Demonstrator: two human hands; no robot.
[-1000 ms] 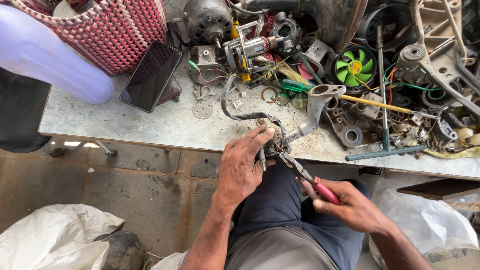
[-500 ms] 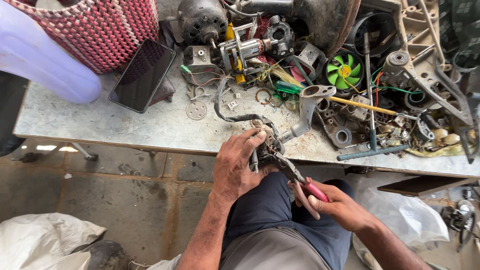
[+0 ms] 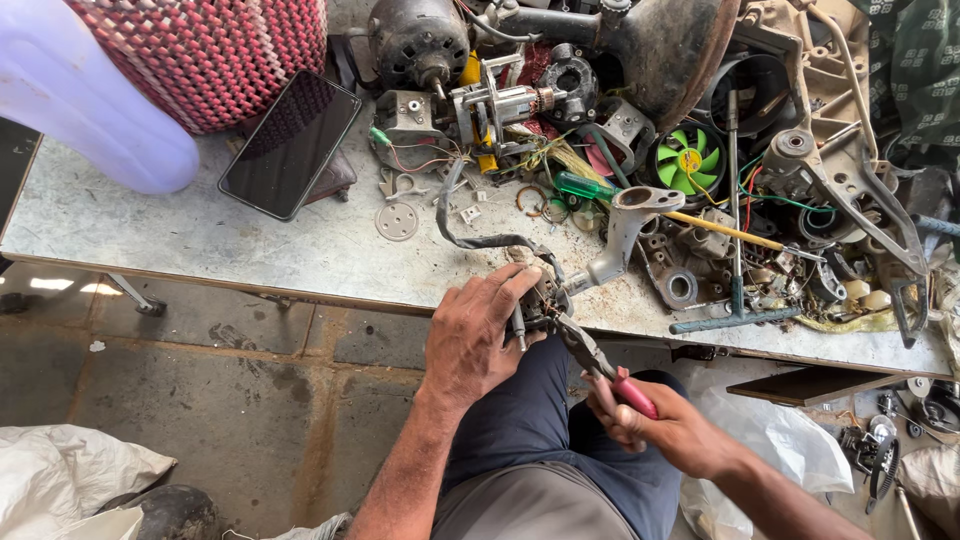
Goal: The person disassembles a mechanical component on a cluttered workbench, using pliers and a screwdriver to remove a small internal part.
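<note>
My left hand [image 3: 478, 335] grips a small metal part [image 3: 535, 300] with wires at the near edge of the grey workbench [image 3: 250, 250]. A dark flat cable [image 3: 470, 235] runs from that part back across the bench. My right hand [image 3: 660, 425] holds red-handled pliers [image 3: 605, 365] over my lap, and their jaws reach up to the part. A grey cast metal bracket [image 3: 625, 235] lies just behind the part.
A black phone [image 3: 290, 145] lies face up beside a red-and-white woven basket [image 3: 215, 55] and a pale plastic jug [image 3: 90, 100]. Motors, a green fan [image 3: 690, 160], a yellow-shafted screwdriver [image 3: 650, 205] and several loose parts crowd the bench's right side. White sacks [image 3: 70, 485] lie on the floor.
Both hands keep their grip on the part and the pliers. The right hand has shifted slightly lower and to the right.
</note>
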